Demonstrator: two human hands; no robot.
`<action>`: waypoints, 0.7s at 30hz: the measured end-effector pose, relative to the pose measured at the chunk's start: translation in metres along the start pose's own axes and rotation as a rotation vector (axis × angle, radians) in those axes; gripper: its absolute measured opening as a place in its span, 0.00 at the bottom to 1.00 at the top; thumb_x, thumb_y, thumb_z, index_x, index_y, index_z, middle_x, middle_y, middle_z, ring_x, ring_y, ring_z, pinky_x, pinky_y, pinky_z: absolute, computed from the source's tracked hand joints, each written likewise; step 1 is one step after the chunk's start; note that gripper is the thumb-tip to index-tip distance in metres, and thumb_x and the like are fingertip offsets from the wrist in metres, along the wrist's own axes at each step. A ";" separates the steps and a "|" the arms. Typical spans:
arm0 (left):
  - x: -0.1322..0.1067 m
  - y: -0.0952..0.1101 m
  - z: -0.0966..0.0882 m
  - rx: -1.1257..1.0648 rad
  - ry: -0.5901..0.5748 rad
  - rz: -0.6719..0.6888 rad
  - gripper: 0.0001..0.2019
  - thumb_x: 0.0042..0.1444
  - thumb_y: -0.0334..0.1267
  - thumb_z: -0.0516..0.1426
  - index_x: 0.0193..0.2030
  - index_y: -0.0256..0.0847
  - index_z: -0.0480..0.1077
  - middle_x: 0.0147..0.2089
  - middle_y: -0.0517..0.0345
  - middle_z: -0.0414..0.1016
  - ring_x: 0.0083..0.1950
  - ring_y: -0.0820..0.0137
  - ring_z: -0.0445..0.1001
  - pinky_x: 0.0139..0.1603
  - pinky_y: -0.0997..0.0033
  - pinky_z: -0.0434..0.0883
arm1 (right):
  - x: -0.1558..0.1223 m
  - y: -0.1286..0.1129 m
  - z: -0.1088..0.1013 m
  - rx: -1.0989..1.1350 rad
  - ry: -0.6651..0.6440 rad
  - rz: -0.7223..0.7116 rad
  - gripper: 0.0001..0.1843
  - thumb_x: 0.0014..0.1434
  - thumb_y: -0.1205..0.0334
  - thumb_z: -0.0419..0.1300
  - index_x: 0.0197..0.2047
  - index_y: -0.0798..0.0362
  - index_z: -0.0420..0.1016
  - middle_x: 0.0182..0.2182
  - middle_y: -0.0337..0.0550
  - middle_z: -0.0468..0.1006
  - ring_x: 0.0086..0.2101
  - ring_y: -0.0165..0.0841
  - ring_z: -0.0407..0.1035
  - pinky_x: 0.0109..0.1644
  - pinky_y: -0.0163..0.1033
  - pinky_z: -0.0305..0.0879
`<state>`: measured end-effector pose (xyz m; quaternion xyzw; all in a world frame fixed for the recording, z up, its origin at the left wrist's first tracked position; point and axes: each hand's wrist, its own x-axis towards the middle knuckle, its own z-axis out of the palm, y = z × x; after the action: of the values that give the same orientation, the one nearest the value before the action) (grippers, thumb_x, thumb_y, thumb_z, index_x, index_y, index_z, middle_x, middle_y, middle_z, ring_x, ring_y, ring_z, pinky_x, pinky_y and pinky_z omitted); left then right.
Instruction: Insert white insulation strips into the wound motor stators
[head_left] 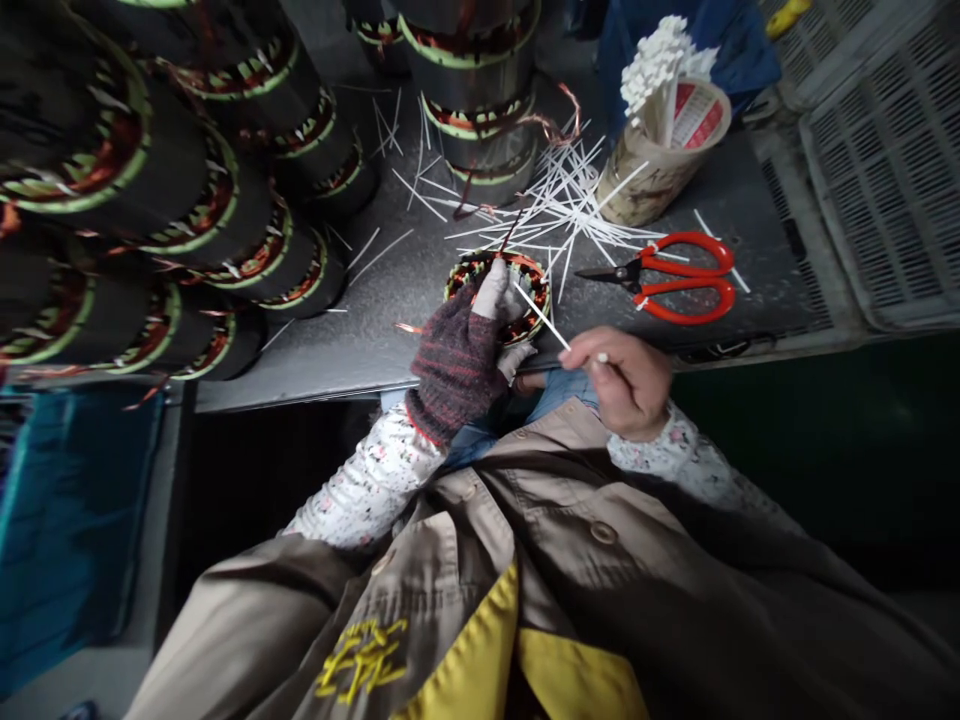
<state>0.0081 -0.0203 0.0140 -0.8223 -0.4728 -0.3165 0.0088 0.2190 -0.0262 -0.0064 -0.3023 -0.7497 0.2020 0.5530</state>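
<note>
My left hand (459, 358) wears a dark knitted glove and grips the near rim of a small motor stator (525, 275) with copper windings, which sits at the bench's front edge. My bare right hand (628, 380) is closed in a pinch on a thin white strip (541, 318). The strip slants up and left, and its far end reaches into the stator's windings. Both hands sit close together just above my lap.
Stacked stators (187, 200) fill the left of the grey bench (360, 330), and more stators (480, 90) stand behind. Loose white strips (570, 200) lie scattered mid-bench. A tub of strips (664, 140) and red scissors (675, 275) are at right, beside grey crates (885, 170).
</note>
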 end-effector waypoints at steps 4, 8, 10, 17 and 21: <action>0.001 0.000 0.005 0.066 0.031 0.051 0.33 0.69 0.47 0.56 0.74 0.37 0.49 0.62 0.41 0.75 0.65 0.57 0.75 0.64 0.55 0.75 | -0.012 -0.005 -0.018 -0.069 -0.047 -0.049 0.07 0.61 0.69 0.54 0.33 0.48 0.69 0.25 0.38 0.77 0.26 0.33 0.73 0.31 0.39 0.72; 0.002 0.001 0.010 0.049 0.033 0.038 0.32 0.69 0.44 0.57 0.73 0.36 0.51 0.59 0.43 0.78 0.62 0.58 0.76 0.65 0.56 0.74 | -0.019 -0.006 -0.029 -0.132 -0.115 -0.009 0.08 0.61 0.69 0.54 0.31 0.48 0.67 0.24 0.38 0.76 0.24 0.32 0.72 0.30 0.38 0.71; 0.002 0.001 0.012 0.038 0.021 0.000 0.32 0.68 0.45 0.58 0.73 0.37 0.52 0.59 0.43 0.77 0.63 0.57 0.76 0.65 0.55 0.73 | -0.015 -0.004 -0.025 -0.165 -0.130 0.007 0.09 0.62 0.68 0.54 0.31 0.48 0.68 0.24 0.38 0.76 0.25 0.32 0.72 0.30 0.38 0.70; 0.004 0.001 0.014 -0.477 0.055 -0.144 0.28 0.70 0.46 0.54 0.73 0.44 0.54 0.63 0.46 0.76 0.58 0.64 0.80 0.59 0.60 0.79 | 0.015 0.006 0.012 -0.039 -0.079 0.214 0.12 0.67 0.56 0.59 0.31 0.49 0.73 0.26 0.38 0.80 0.27 0.30 0.73 0.32 0.36 0.68; 0.007 0.000 0.012 -0.494 0.109 -0.117 0.10 0.68 0.40 0.58 0.53 0.43 0.76 0.51 0.55 0.83 0.56 0.65 0.81 0.61 0.60 0.77 | 0.017 0.001 0.013 -0.004 -0.070 0.307 0.15 0.70 0.53 0.56 0.34 0.50 0.75 0.29 0.38 0.79 0.27 0.28 0.71 0.33 0.36 0.67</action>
<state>0.0163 -0.0115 0.0083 -0.7525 -0.4267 -0.4662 -0.1850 0.2034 -0.0136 0.0007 -0.4073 -0.7139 0.2929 0.4885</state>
